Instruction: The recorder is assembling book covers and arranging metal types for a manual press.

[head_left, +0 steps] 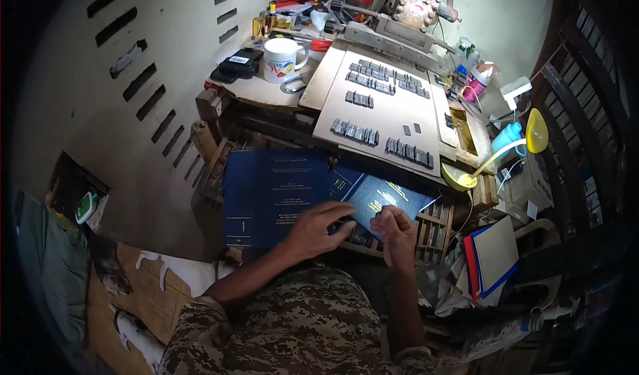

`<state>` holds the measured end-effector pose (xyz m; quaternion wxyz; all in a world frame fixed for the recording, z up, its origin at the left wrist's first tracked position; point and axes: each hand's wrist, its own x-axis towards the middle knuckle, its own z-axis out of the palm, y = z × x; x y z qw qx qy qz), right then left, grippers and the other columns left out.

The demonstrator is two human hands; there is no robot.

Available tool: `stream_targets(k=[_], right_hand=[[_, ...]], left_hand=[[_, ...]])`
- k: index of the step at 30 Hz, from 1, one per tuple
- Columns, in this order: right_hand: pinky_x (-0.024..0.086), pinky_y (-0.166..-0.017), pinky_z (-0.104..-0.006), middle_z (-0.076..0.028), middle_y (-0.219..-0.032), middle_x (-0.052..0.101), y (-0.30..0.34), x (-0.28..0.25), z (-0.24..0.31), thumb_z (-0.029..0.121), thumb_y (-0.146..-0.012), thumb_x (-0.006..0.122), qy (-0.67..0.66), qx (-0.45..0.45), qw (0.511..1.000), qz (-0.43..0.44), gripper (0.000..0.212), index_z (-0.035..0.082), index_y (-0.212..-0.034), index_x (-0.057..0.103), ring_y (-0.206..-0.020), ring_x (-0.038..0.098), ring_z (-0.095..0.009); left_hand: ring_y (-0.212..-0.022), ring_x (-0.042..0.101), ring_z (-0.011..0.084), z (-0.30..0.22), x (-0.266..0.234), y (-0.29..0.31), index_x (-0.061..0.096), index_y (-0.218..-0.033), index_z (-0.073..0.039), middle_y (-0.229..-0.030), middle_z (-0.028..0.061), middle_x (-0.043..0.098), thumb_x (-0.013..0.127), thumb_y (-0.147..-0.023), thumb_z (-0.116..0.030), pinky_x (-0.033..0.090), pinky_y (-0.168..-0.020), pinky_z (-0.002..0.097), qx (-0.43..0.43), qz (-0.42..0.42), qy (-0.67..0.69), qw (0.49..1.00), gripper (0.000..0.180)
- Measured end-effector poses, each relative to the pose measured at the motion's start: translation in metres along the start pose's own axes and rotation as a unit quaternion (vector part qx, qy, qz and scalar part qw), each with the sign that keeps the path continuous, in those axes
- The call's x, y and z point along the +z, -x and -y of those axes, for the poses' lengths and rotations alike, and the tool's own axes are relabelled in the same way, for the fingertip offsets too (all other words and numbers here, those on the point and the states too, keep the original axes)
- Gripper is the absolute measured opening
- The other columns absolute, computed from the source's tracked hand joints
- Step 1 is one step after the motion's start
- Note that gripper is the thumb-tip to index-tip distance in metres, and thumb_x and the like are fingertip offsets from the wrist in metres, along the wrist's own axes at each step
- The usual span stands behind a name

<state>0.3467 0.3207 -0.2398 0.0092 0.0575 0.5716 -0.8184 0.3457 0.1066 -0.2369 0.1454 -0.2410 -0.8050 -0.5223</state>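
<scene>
My left hand [323, 228] is curved with thumb and fingers apart, holding nothing that I can see. It hovers over the right edge of a large dark blue cover [266, 198] with gold lettering. Close by, my right hand [395, 236] has its fingers pinched together; whatever is between them is too small to make out. Under the fingertips lies a second blue cover [406, 198], brightly lit and tilted, also gold-lettered. Both covers rest over a wooden case [436, 232] divided into small compartments. Beyond it, several rows of small dark metal blocks [356, 133] stand on a pale board [326, 112].
A metal press [413, 25] stands behind the board. At the left are a white mug [281, 58] and a black case [237, 65]. A yellow lamp [536, 132] and blue cup [508, 137] stand right; folders [494, 258] lie lower right. Cats [183, 272] lie on the floor at lower left.
</scene>
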Motion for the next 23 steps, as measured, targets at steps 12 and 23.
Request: stream_targets(k=[12,23], right_hand=[[0.056,-0.081,-0.025,-0.012,-0.101,0.072,0.001,0.038,0.05,0.01,-0.1,0.068,-0.172,-0.057,0.983,0.007,0.022,-0.003,-0.117,0.067,-0.087,0.069,-0.016],[0.051,-0.1,-0.028,-0.02,-0.137,0.062,0.001,0.027,0.018,0.012,-0.097,0.071,-0.266,0.06,0.947,0.171,0.054,0.0,-0.144,0.048,-0.12,0.064,-0.023]], left_hand=[[-0.088,0.066,0.0144,-0.032,0.017,-0.047,0.076,-0.116,-0.001,-0.105,0.0099,0.073,0.078,-0.087,-0.005,0.053,-0.078,0.0251,-0.041,-0.074,0.208,0.974,0.03],[-0.088,0.067,0.0153,-0.03,0.019,-0.034,0.079,-0.113,-0.005,-0.109,0.0108,0.075,0.079,-0.087,-0.009,0.053,-0.077,0.0242,-0.02,-0.101,0.163,0.981,0.027]])
